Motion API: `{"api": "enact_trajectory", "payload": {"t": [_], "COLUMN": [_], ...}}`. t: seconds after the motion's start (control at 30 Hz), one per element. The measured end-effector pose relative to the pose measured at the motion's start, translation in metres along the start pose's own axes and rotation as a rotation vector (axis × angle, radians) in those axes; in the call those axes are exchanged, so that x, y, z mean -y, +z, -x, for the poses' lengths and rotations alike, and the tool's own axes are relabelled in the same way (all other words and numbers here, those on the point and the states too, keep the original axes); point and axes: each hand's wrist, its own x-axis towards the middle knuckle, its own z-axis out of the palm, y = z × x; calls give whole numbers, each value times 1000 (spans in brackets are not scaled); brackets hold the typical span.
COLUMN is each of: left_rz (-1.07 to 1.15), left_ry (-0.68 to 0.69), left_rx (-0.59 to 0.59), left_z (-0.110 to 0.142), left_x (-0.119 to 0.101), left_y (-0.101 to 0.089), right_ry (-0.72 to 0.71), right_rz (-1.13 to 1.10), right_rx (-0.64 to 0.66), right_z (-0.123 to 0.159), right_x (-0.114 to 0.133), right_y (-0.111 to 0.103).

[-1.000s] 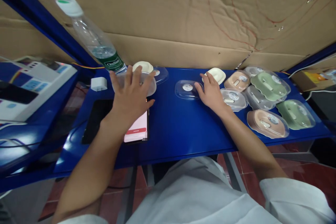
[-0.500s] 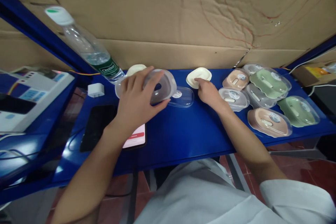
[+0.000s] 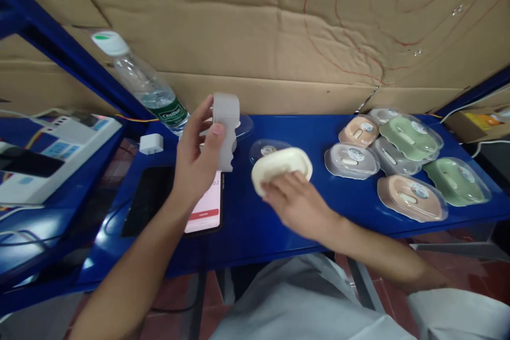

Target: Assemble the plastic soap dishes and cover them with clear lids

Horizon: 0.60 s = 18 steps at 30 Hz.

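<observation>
My left hand grips a grey plastic box base with a wavy edge, turned up on its side above the table. My right hand holds a cream oval dish, tilted, its fingers pressed against the near face. Just behind the dish lies a clear oval lid with a round label, partly covered. Another clear piece shows behind the grey base, mostly hidden.
Several lidded soap boxes in peach, grey and green stand at the right. On the left are a water bottle, a white charger, a dark phone and a lit phone. Cardboard walls the back.
My right hand has lifted the cream dish off the table and brought it left and nearer me. My left hand has turned the grey base onto its side.
</observation>
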Motion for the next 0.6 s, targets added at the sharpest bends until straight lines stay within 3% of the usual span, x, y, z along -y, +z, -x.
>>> {"api": "enact_trajectory", "payload": {"t": [0.07, 0.13, 0.27, 0.37, 0.5, 0.53, 0.6], "left_rz": [-16, -63, -229, -383, -469, -473, -472], "left_ry": [21, 89, 230, 283, 366, 390, 437], "left_rx": [15, 72, 284, 383, 556, 606, 681], "left_z": [1, 3, 12, 20, 26, 26, 27], "left_x": [-1, -3, -8, -6, 4, 7, 12], "left_y": [-2, 0, 9, 19, 32, 35, 38], "right_ry": [-105, -129, -107, 32, 426, 444, 341], "right_rz": [-7, 2, -101, -208, -296, -316, -332], "right_rx": [64, 113, 80, 15, -118, -114, -39], "right_z": [10, 12, 5, 10, 23, 24, 25], "right_x": [21, 25, -8, -43, -68, -70, -70], "right_y": [13, 25, 28, 15, 3, 2, 3]}}
